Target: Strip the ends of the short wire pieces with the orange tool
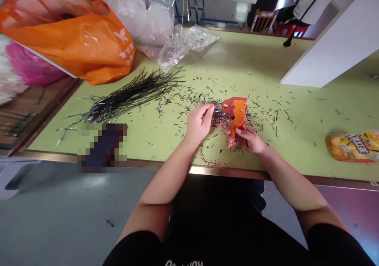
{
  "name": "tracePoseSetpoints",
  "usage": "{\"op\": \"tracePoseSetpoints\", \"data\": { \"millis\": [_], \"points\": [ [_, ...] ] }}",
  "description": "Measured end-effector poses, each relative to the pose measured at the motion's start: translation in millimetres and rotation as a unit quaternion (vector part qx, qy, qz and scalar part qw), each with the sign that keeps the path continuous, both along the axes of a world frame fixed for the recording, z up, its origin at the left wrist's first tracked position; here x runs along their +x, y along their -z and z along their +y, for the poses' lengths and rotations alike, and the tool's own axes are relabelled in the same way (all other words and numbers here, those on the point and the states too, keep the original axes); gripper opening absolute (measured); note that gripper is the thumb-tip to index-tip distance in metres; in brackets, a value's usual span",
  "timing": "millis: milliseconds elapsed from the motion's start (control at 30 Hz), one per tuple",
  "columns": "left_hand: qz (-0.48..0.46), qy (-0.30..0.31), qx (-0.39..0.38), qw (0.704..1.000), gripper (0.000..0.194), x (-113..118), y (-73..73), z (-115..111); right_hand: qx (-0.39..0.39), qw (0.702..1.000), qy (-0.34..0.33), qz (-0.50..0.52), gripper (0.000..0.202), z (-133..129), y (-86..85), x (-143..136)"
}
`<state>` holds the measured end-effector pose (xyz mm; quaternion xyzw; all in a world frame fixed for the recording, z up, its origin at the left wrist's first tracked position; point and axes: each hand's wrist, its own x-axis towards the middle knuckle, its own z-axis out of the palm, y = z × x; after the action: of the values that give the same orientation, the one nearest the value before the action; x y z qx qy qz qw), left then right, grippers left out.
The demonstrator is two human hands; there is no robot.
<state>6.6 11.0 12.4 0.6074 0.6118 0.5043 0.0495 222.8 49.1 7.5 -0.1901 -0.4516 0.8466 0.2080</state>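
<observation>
My right hand point(244, 137) is wrapped around the handles of an orange and red wire stripper point(239, 110), its jaws pointing left. Just left of the jaws, my left hand point(199, 122) is closed in a pinch. A thin wire point(217, 110) shows between its fingertips and the tool; most of it is hidden. Beneath both hands lies a pile of short wire offcuts and blue-tipped bits point(220, 120). Farther left, a long bundle of black wires point(130, 92) rests on the table, with blue and metal ends toward the near left.
Small black offcuts are scattered over the green table point(296, 139). An orange bag point(103, 45) and clear plastic bags point(189, 41) stand at the back left. A yellow snack packet point(352, 147) lies right, a white panel point(328, 45) behind it. A blurred-out dark object point(103, 145) sits at the front edge.
</observation>
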Motion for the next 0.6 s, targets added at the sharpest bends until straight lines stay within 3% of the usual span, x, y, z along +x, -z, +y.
{"op": "tracePoseSetpoints", "data": {
  "millis": [300,600],
  "points": [
    [0.049,0.015,-0.026,0.998,0.026,-4.5,-3.8,-3.2,-0.015,0.997,-0.063,0.031,0.037,5.7,7.8,4.2],
    [0.161,-0.004,0.056,0.985,0.022,-3.1,-8.1,-6.4,-0.015,0.997,-0.079,0.021,0.037,5.9,3.7,6.1]
  ]
}}
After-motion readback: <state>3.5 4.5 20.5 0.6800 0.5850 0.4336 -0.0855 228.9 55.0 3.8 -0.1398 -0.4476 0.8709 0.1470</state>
